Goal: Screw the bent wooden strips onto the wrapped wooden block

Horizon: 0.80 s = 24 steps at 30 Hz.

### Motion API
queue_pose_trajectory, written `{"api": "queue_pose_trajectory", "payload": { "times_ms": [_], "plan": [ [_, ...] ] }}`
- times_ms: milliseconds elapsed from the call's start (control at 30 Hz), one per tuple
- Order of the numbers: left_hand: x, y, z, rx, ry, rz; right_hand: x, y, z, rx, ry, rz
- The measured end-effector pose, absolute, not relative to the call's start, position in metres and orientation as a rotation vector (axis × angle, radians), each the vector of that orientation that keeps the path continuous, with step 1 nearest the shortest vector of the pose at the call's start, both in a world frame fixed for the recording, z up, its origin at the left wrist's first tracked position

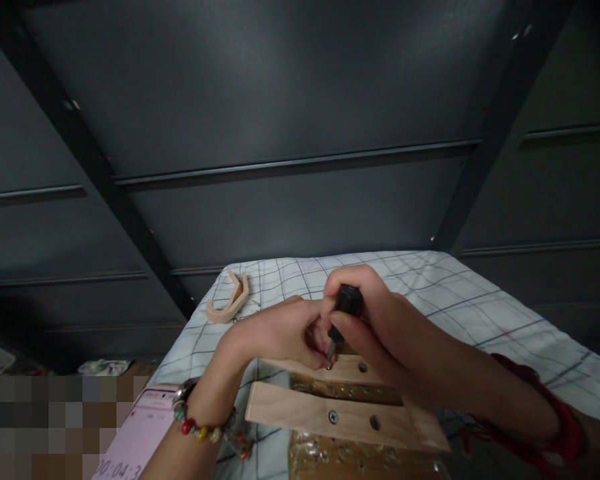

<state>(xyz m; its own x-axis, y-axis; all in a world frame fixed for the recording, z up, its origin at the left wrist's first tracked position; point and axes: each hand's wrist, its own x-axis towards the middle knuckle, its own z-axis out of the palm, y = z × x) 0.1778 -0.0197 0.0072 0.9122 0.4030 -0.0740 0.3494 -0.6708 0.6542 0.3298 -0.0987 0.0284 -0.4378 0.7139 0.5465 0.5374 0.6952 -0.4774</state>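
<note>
My right hand (360,313) is wrapped round the black handle of a screwdriver (349,301), which points down at a slant. Its metal tip meets a small shiny screw (329,366) on a pale wooden slat (347,368). Around the screw and the tip, the thumb and fingers of my left hand (300,333) are pinched; the hand hides part of the slat. A nearer wooden slat (307,404) has a cross-head screw (333,417) and a dark hole (375,423) in it. Beneath the slats lies a brown block wrapped in clear plastic (350,457).
A curved wooden piece (235,308) rests at the far left of the checked cloth (285,273). By my left wrist is a phone (135,433) with a timer on its screen. A dark panelled wall (300,213) stands behind the table.
</note>
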Motion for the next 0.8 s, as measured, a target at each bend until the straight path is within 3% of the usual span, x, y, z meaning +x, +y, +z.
{"api": "queue_pose_trajectory", "payload": {
  "times_ms": [800],
  "plan": [
    [0.1802, -0.0167, 0.0044, 2.463, 0.483, 0.092, 0.328, -0.0921, 0.019, -0.916, -2.081, 0.361]
  ]
}}
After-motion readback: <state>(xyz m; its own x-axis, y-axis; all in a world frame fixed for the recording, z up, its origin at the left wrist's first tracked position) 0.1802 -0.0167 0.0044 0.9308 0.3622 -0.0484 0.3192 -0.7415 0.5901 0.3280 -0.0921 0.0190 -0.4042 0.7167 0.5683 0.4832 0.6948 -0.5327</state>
